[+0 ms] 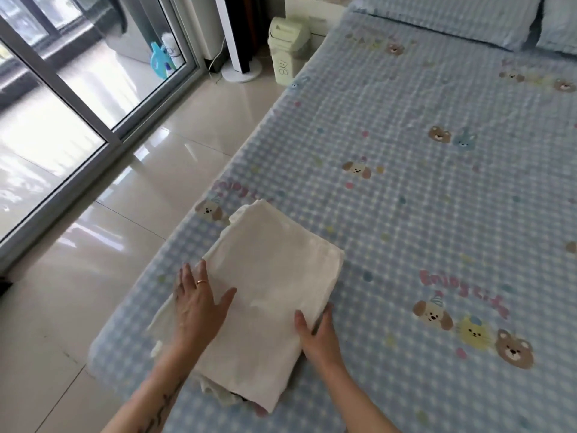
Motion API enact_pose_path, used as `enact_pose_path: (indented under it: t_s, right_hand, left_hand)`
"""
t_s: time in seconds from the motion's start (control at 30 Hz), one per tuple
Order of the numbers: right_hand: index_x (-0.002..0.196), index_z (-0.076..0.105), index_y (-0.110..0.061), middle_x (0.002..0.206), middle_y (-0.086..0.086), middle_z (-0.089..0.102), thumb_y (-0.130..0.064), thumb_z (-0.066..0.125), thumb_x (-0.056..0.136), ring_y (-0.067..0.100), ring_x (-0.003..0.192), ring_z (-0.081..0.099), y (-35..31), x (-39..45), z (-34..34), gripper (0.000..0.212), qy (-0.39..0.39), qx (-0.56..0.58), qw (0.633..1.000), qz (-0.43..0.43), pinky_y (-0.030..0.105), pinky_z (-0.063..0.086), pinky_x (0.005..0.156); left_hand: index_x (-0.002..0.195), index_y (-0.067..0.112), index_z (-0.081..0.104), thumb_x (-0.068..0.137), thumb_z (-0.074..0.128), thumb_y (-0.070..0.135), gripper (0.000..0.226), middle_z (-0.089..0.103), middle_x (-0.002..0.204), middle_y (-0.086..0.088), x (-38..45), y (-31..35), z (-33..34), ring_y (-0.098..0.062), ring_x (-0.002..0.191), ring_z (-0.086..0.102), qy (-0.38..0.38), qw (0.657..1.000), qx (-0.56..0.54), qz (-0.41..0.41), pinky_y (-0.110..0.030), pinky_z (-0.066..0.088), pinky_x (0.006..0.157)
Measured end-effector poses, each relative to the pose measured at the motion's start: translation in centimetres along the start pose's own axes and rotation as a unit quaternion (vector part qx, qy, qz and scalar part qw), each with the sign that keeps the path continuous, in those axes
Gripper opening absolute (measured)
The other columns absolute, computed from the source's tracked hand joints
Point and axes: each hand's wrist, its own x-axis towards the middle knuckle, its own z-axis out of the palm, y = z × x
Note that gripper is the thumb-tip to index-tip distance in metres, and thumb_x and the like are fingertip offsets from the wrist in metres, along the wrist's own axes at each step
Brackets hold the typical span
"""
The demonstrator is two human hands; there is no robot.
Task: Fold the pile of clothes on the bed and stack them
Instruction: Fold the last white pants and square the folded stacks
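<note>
Both hands rest flat and open on the folded white garment (268, 295), left hand (199, 303) on its left edge, right hand (317, 331) gripping nothing at its near right edge, its long axis running near-to-far along the bed's (437, 214) near left corner.

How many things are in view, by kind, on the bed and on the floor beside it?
Folded white cloth: 1
Pillows: 2
Bin: 1
Blue bottle: 1
Hands, left and right, both on the cloth: 2
Total: 7

L hand (199, 303) flat, fingers (203, 270) spread; R hand (318, 334) palm down, fingers curled.
</note>
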Motion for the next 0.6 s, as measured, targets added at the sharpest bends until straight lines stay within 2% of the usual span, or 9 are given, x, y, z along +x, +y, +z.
enact_pose_path:
  t_s: [0.07, 0.1, 0.17, 0.23, 0.27, 0.33, 0.43, 0.5, 0.6]
  right_hand:
    - [0.141, 0.033, -0.013, 0.139, 0.012, 0.050, -0.039, 0.066, 0.085, 0.027, 0.124, 0.051, -0.4, 1.4, 2.5, 0.069, 0.041, 0.050, 0.998, 0.021, 0.042, 0.040, 0.105]
    - [0.143, 0.032, -0.014, 0.138, 0.012, 0.051, -0.044, 0.066, 0.084, 0.028, 0.124, 0.051, -0.4, 1.7, 3.4, 0.075, 0.067, 0.047, 0.996, 0.024, 0.040, 0.040, 0.104]
    - [0.143, 0.035, -0.018, 0.132, 0.005, 0.056, -0.052, 0.066, 0.081, 0.018, 0.116, 0.056, 0.0, 2.2, 4.6, 0.077, 0.094, 0.068, 0.993, 0.014, 0.019, 0.041, 0.094]
    - [0.137, 0.041, -0.023, 0.125, -0.004, 0.059, -0.048, 0.070, 0.079, -0.001, 0.101, 0.058, 0.4, 2.8, 5.4, 0.070, 0.078, 0.144, 0.986, 0.004, 0.002, 0.041, 0.075]
    - [0.134, 0.045, -0.023, 0.124, -0.004, 0.060, -0.039, 0.072, 0.079, -0.003, 0.100, 0.058, 0.6, 3.2, 5.6, 0.063, 0.065, 0.183, 0.981, 0.008, 0.002, 0.044, 0.076]
    - [0.126, 0.051, -0.021, 0.123, 0.000, 0.063, -0.027, 0.074, 0.079, 0.009, 0.105, 0.062, 0.6, 3.8, 5.8, 0.053, 0.047, 0.236, 0.970, 0.022, 0.022, 0.051, 0.091]
    - [0.119, 0.059, -0.018, 0.115, 0.003, 0.068, -0.027, 0.077, 0.074, 0.019, 0.105, 0.065, 0.7, 3.8, 5.1, 0.049, 0.031, 0.286, 0.957, 0.039, 0.042, 0.050, 0.097]
    - [0.118, 0.062, -0.015, 0.109, 0.004, 0.072, -0.031, 0.078, 0.070, 0.023, 0.101, 0.068, 0.5, 3.0, 3.6, 0.053, 0.015, 0.311, 0.949, 0.044, 0.044, 0.053, 0.093]
    - [0.115, 0.063, -0.015, 0.103, 0.003, 0.074, -0.031, 0.077, 0.069, 0.021, 0.096, 0.070, 0.6, 1.0, 0.1, 0.050, -0.002, 0.323, 0.946, 0.031, 0.037, 0.058, 0.080]
  left_hand:
    - [0.150, 0.012, 0.009, 0.077, 0.057, 0.065, 0.102, 0.018, 0.155, -0.017, 4.1, -1.7, 0.2, -0.032, 0.143, 0.018, -0.074, 0.997, 0.012, -0.017, -0.041, 0.016, 0.116]
    - [0.150, 0.015, 0.010, 0.071, 0.058, 0.072, 0.108, 0.025, 0.153, -0.014, 5.6, -2.3, 0.3, -0.032, 0.140, 0.026, -0.130, 0.991, -0.012, -0.028, -0.042, 0.022, 0.115]
    - [0.147, 0.025, 0.019, 0.055, 0.058, 0.083, 0.116, 0.037, 0.146, -0.009, 7.5, -3.2, 0.8, -0.029, 0.132, 0.038, -0.232, 0.966, -0.102, -0.052, -0.043, 0.031, 0.111]
    - [0.142, 0.033, 0.027, 0.046, 0.060, 0.087, 0.115, 0.040, 0.140, -0.004, 8.3, -4.1, 1.7, -0.024, 0.129, 0.039, -0.260, 0.951, -0.158, -0.058, -0.044, 0.033, 0.110]
    - [0.140, 0.034, 0.032, 0.046, 0.065, 0.084, 0.111, 0.044, 0.137, -0.002, 8.4, -4.4, 2.1, -0.022, 0.126, 0.043, -0.265, 0.941, -0.200, -0.066, -0.043, 0.036, 0.108]
    - [0.133, 0.030, 0.043, 0.047, 0.078, 0.073, 0.102, 0.058, 0.127, -0.001, 8.6, -4.5, 2.1, -0.022, 0.113, 0.059, -0.292, 0.898, -0.313, -0.103, -0.044, 0.048, 0.098]
    - [0.120, 0.020, 0.058, 0.054, 0.084, 0.057, 0.081, 0.071, 0.108, -0.007, 7.7, -3.6, 0.4, -0.027, 0.097, 0.069, -0.383, 0.822, -0.399, -0.135, -0.046, 0.053, 0.089]
    - [0.117, 0.018, 0.062, 0.058, 0.084, 0.052, 0.071, 0.072, 0.105, -0.010, 6.0, -2.2, -0.6, -0.029, 0.097, 0.069, -0.401, 0.798, -0.429, -0.134, -0.048, 0.053, 0.089]
    - [0.115, 0.015, 0.061, 0.054, 0.084, 0.050, 0.074, 0.073, 0.102, -0.012, 2.5, 0.7, -2.1, -0.030, 0.093, 0.070, -0.372, 0.803, -0.445, -0.134, -0.046, 0.056, 0.083]
